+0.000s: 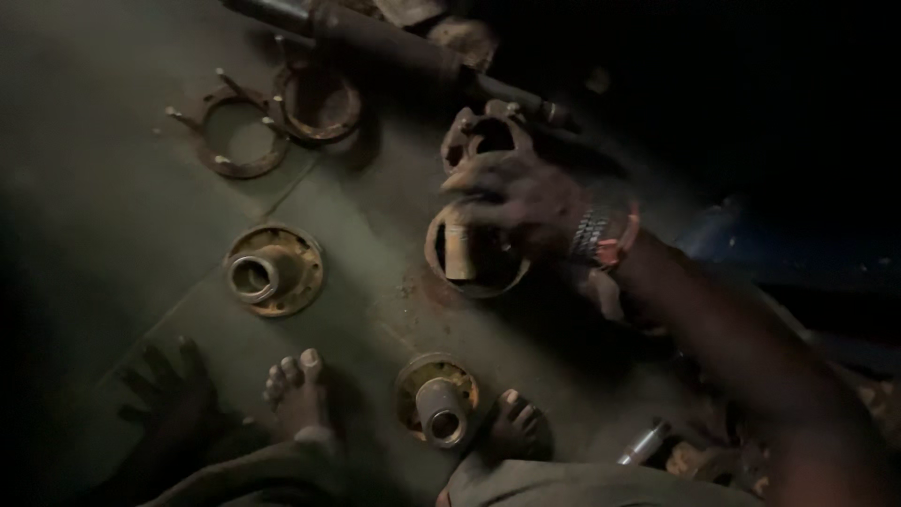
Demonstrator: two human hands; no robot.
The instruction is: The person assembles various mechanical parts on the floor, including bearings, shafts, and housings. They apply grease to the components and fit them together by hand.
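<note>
Reaching right hand [526,202], fingers spread, over rusty hub [474,253]

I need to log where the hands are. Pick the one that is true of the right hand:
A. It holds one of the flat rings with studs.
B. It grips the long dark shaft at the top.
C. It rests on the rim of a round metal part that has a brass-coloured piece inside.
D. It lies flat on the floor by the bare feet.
C: the right hand lies over the upper rim of the round metal part, with the brass-coloured piece showing inside it.

Two studded rings [272,117], a long shaft [404,52] and two rusty flanged hubs [274,270] lie on the floor [103,216].
</note>
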